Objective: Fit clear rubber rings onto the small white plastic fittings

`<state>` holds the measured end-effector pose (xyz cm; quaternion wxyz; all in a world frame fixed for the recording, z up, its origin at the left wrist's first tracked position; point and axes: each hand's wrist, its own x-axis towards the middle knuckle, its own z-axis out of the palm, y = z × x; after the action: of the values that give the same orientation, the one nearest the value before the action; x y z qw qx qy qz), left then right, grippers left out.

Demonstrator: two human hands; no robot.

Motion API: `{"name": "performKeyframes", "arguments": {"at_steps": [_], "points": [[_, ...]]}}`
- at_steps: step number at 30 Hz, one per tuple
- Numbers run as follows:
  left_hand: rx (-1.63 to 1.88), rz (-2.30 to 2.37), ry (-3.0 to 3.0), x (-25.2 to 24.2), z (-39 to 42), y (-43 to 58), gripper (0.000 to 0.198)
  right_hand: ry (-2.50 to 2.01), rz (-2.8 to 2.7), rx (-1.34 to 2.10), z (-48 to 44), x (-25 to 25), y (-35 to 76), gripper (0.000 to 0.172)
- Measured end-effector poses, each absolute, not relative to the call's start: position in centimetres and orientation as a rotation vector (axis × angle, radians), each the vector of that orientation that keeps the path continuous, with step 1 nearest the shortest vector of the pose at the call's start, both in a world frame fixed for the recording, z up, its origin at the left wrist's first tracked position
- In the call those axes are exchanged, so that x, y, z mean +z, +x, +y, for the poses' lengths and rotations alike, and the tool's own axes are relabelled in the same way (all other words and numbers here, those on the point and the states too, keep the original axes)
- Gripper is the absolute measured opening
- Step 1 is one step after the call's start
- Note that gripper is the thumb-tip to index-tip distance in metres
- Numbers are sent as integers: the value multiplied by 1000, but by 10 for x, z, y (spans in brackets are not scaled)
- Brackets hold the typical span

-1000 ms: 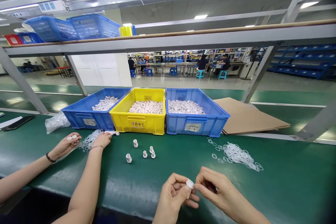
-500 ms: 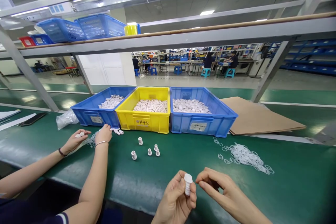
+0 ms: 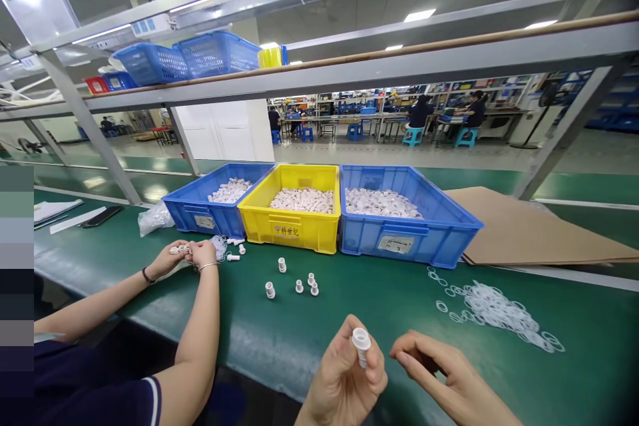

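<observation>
My left hand (image 3: pixel 349 373) grips a white ribbed plastic fitting (image 3: pixel 361 341) between thumb and fingers, its flanged open end facing up. Just right of it, apart from the fitting, my right hand (image 3: pixel 444 373) has thumb and forefinger pinched together; whatever is between them, if anything, cannot be made out. Several white fittings stand on the green bench, among them one fitting (image 3: pixel 270 290) at the front left and another (image 3: pixel 282 265) farther back. A loose pile of thin translucent rings (image 3: pixel 499 309) lies beyond my right hand.
A blue bin (image 3: pixel 200 218), a yellow bin (image 3: pixel 294 234) and another blue bin (image 3: pixel 424 239) hold white parts along the back. Cardboard sheets (image 3: pixel 539 229) lie at the right. At left, a co-worker's hands (image 3: pixel 187 256) hold small white parts near more rings (image 3: pixel 218 246).
My view has turned, shifting the scene. The fitting in my left hand has tilted, so its open end shows. My right hand stays pinched beside it. The co-worker's hands have come together.
</observation>
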<state>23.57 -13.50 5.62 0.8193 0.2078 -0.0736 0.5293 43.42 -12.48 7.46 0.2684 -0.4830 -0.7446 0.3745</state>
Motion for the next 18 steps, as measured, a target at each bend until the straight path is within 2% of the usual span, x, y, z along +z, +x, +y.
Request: {"name": "performKeyframes", "arguments": {"at_steps": [5,8,13,15,18], "points": [[1151,-88,500,53,-135,236,15,-1220,-1983,980,-130,74,426,37],[1159,25,587,55,-136,237,19,-1196,-1875,935,-138,71,416,20],[1150,117,618,62,-139,237,18,-1240,-1879,597,-148,65,397,18],[1156,148,633,61,-139,236,19,-1198,-1912,541,-146,65,395,24],[1159,239,656,56,-139,230,25,-1123,-1897,633,-143,71,401,49]]}}
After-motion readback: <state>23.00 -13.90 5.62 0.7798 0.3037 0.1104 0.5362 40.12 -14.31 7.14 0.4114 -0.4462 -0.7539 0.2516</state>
